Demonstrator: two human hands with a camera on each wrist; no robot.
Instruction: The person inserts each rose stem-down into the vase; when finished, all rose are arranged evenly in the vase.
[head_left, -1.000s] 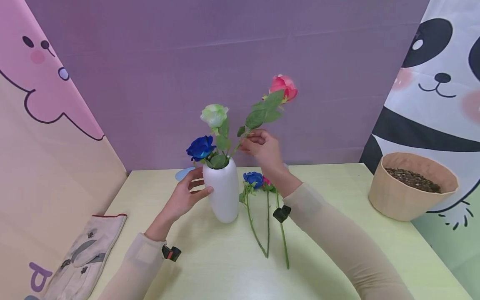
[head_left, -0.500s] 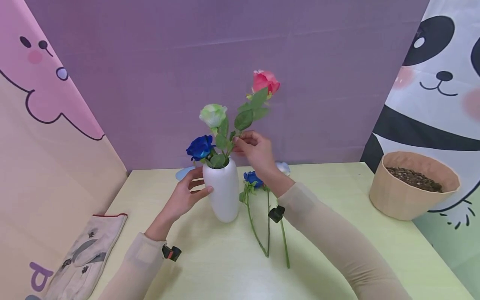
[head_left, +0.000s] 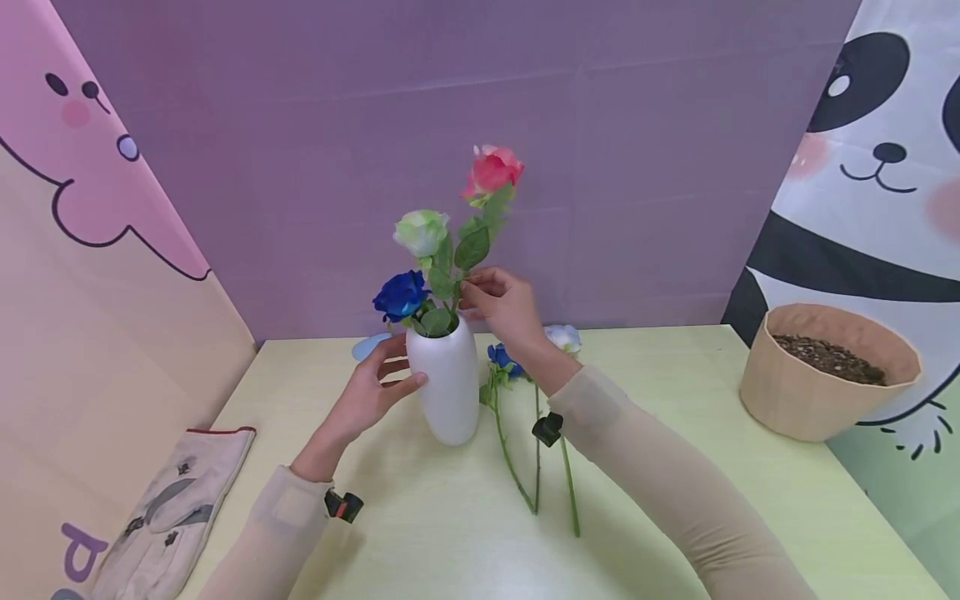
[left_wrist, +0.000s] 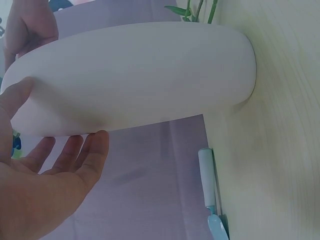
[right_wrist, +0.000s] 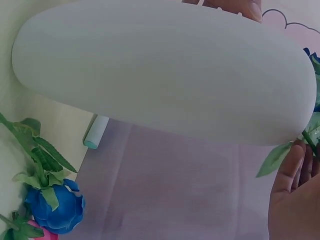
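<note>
Three roses now stand in the vase (head_left: 448,385) mid-table: blue, green, and the pink rose (head_left: 491,171), its stem pinched by the right hand (head_left: 504,306). The left hand (head_left: 369,395) cups the vase, fingers relaxed. Loose stems (head_left: 534,454) lie beside it.

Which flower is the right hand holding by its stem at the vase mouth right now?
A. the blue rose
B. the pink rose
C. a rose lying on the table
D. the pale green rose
B: the right hand pinches the stem just above the white vase, and that stem runs up to the pink rose; the blue rose and pale green rose stand in the vase untouched.
</note>
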